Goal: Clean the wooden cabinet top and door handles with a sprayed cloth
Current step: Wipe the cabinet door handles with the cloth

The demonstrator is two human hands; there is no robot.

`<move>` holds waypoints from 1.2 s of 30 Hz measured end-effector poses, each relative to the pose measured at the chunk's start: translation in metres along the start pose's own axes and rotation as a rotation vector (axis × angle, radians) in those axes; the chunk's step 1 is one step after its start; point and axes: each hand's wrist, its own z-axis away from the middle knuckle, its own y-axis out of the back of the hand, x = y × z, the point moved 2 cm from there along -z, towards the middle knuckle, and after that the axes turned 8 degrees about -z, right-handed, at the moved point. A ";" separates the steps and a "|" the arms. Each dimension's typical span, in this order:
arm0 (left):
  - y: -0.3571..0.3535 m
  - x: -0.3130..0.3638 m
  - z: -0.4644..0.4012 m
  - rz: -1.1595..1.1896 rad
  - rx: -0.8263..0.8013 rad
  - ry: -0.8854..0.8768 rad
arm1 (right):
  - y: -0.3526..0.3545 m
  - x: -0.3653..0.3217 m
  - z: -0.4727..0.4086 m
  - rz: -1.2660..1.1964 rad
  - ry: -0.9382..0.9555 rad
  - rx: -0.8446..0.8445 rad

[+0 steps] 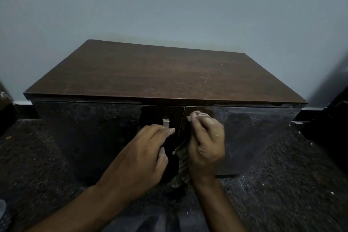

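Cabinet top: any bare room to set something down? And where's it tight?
The whole wooden cabinet top is bare, from the wall to its front edge. The crowded spot is the door seam below: the left hand is at the metal handle, and the right hand holds a cloth.

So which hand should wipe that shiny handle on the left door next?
Probably the right hand: it grips the cloth, which hangs just beside the metal handle. The left hand is already at that handle, but I can see no cloth in it.
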 end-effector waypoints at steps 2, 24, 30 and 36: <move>-0.004 0.001 -0.002 -0.008 -0.015 -0.008 | -0.008 -0.005 -0.003 -0.048 0.107 -0.167; -0.008 0.006 -0.009 0.028 -0.006 -0.005 | 0.014 0.015 -0.017 -0.019 -0.110 0.087; -0.005 0.003 -0.005 -0.003 -0.011 -0.007 | 0.009 0.004 -0.004 -0.014 -0.130 0.058; -0.006 0.004 -0.007 -0.014 -0.009 -0.017 | 0.012 0.003 -0.011 0.040 -0.143 -0.023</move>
